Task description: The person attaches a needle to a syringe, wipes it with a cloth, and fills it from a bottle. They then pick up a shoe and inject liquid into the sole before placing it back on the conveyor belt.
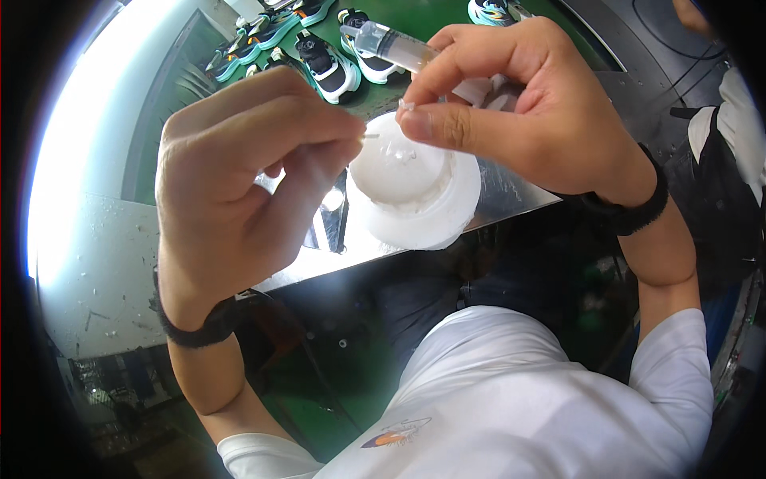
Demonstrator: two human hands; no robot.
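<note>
My right hand [511,96] is closed on a clear syringe [399,49], which sticks out past its curled index finger toward the upper left. Its thumb and index fingertip also pinch a small whitish bit [407,104], too small to name. Facing it, my left hand [247,168] is closed, and a thin pale sliver [371,136] shows at its pinched fingertips. The two pinches are a short gap apart. Below them stands a white round container [415,211] with a domed top and a wider round base.
The container rests on a shiny metal ledge [519,188] at the edge of a green surface [435,20]. Several black, white and teal sports shoes [327,68] stand beyond my hands. A bright light glares at the left. Part of another person [730,132] shows at the right.
</note>
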